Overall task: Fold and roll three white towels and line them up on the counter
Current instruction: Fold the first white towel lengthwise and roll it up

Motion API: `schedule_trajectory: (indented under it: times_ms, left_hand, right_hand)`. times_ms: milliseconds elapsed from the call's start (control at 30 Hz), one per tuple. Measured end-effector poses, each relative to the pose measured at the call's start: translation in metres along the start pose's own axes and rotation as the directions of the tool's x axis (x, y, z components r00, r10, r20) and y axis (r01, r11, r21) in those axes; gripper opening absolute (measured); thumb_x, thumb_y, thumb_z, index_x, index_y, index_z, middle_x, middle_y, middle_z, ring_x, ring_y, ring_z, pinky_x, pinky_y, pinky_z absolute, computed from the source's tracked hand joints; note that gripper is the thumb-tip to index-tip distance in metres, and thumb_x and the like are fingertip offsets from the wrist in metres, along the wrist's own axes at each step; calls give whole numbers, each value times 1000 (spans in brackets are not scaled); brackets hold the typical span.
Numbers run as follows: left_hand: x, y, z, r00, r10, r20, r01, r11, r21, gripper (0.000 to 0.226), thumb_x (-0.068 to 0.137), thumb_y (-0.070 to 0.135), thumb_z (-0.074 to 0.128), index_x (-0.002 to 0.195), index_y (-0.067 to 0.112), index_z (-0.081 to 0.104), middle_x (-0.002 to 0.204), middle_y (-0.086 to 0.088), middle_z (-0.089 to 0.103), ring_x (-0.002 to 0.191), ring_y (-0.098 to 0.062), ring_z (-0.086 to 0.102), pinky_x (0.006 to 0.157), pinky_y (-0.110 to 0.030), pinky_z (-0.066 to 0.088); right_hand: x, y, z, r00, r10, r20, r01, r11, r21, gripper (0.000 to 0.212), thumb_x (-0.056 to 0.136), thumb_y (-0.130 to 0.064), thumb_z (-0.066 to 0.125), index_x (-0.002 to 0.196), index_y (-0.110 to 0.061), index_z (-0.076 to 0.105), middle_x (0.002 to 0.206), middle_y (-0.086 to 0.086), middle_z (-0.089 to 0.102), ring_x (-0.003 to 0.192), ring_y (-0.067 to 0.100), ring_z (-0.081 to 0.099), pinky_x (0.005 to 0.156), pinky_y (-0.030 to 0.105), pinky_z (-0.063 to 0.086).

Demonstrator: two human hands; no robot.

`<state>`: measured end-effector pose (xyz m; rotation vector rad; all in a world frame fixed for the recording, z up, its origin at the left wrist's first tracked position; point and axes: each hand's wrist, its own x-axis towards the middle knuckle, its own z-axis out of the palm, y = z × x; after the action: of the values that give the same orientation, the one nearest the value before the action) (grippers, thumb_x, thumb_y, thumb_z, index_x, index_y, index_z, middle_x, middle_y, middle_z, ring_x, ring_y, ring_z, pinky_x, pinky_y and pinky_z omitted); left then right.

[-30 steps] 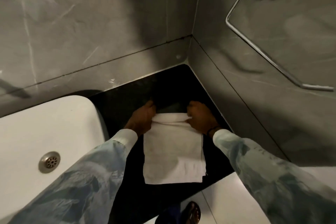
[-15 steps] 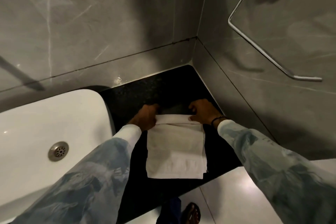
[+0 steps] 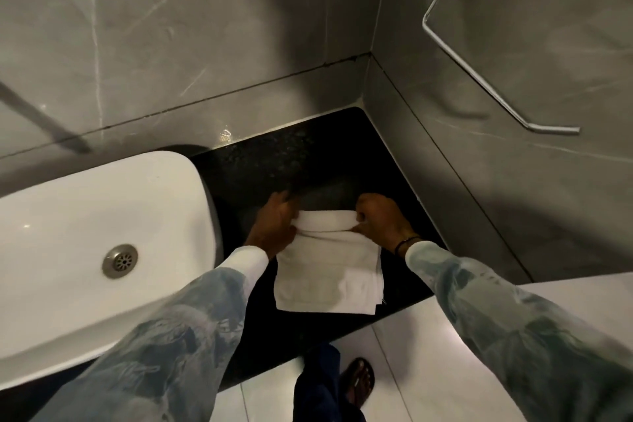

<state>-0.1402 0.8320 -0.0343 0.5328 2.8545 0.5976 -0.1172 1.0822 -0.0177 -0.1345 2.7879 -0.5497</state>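
Since the white towel [image 3: 329, 271] is soft, light, floppy terry, its started roll at the far end probably slackens unless pinched at both ends; left hand [image 3: 274, 226] and right hand [image 3: 380, 219] grip there, fingers curled closed, on the black counter [image 3: 274, 161] beside the sink [image 3: 68, 216].

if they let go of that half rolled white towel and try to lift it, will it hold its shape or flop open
Likely flops: the towel is soft layered cloth, and its flat part drapes on the black counter. The roll probably loosens, since only the left hand and right hand pinch its ends. It looks light and unbreakable.
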Motion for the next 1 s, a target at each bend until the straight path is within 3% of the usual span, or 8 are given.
schedule_trajectory:
  times_ms: [167, 300, 467, 533, 600, 700, 833, 1000]
  left_hand:
    - [-18, 8, 7, 996, 45, -76, -37, 993, 114, 43, 56, -2, 74, 96, 5, 60, 110, -17, 59, 100, -38, 56, 69, -38, 54]
    - [-20, 9, 8, 996, 61, -65, -49, 983, 177, 42, 60, 2, 73, 99, 7, 60, 111, -15, 59, 102, -36, 56, 67, -39, 56]
    - [-9, 12, -9, 996, 65, 56, -71, 990, 118, 36, 65, 3, 76, 99, 8, 63, 116, -13, 56, 105, -32, 54, 79, -39, 52]
    - [4, 9, -23, 981, 69, 183, -88, 991, 100, 27, 67, 11, 78, 92, 10, 66, 115, -5, 54, 100, -22, 55, 83, -36, 51]
    - [20, 3, -34, 953, 59, 296, -99, 987, 123, 14, 74, 15, 70, 88, 12, 69, 107, -5, 64, 94, -23, 64, 81, -35, 55]
    - [25, -2, -32, 923, -34, 384, -34, 985, 170, 20, 81, 18, 64, 99, 12, 69, 104, -9, 70, 93, -26, 67, 83, -36, 57]
    - [12, -4, -15, 917, -100, 386, 69, 993, 93, 56, 77, 13, 72, 129, 15, 52, 125, -5, 58, 110, -24, 59, 92, -29, 50]
    - [-20, 4, -16, 958, -18, 286, 6, 999, 43, 38, 77, 9, 70, 114, 7, 62, 131, -13, 51, 115, -30, 54, 89, -23, 42]
  right_hand:
    - [-2, 3, -17, 975, 147, 164, -181, 960, 212, 25, 60, -34, 89, 66, -17, 72, 82, 0, 72, 78, 17, 66, 75, 29, 56]
    - [-8, 6, -16, 957, 197, 215, -260, 909, 325, 51, 60, -29, 91, 104, -12, 72, 103, 4, 71, 93, 18, 66, 83, 26, 53]
    - [-18, 4, -2, 980, 124, 155, -146, 980, 139, 42, 73, -38, 79, 107, -15, 68, 112, 9, 67, 101, 26, 63, 86, 33, 53]
    - [-26, 1, 4, 992, 40, 115, -47, 997, 60, 41, 80, -36, 73, 111, -11, 64, 117, 13, 63, 106, 30, 60, 89, 35, 49]
    - [-33, -2, 10, 995, -69, 73, 73, 996, -45, 40, 87, -32, 67, 115, -5, 60, 122, 16, 59, 111, 33, 54, 95, 37, 44]
    - [-42, -2, 22, 978, -208, -4, 203, 959, -196, 37, 90, -30, 62, 114, -3, 58, 119, 18, 58, 108, 35, 53, 95, 41, 42]
    - [-49, -1, 26, 957, -289, -32, 265, 914, -306, 33, 85, -29, 68, 107, -5, 63, 108, 15, 62, 96, 33, 58, 85, 42, 49]
    - [-56, -2, 27, 921, -382, -74, 330, 869, -368, 31, 73, -26, 78, 96, -9, 67, 97, 8, 65, 87, 27, 60, 77, 37, 50]
